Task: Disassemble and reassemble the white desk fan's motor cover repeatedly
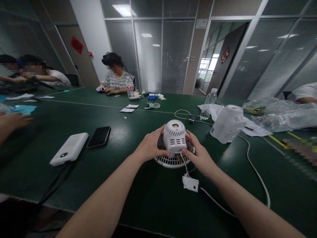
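Note:
Between my two hands is a white fan motor housing [174, 136] with slots around its top and side. It sits over a round white fan grille [170, 162] lying on the green table. My left hand [153, 144] wraps the housing's left side, thumb near the lower front. On the other side my right hand [196, 152] grips it, thumb by the base where a white cord comes out. That cord runs to a small white switch piece [190, 183] on the table. The housing's back and the far fingertips are hidden.
Left of me lie a white power bank [69, 148] and a black phone [99, 137]. A second white housing [228, 124], a water bottle [208, 104] and a long cable stand or lie to the right, with plastic wrap [282, 114] beyond. Other people sit around the table [119, 198].

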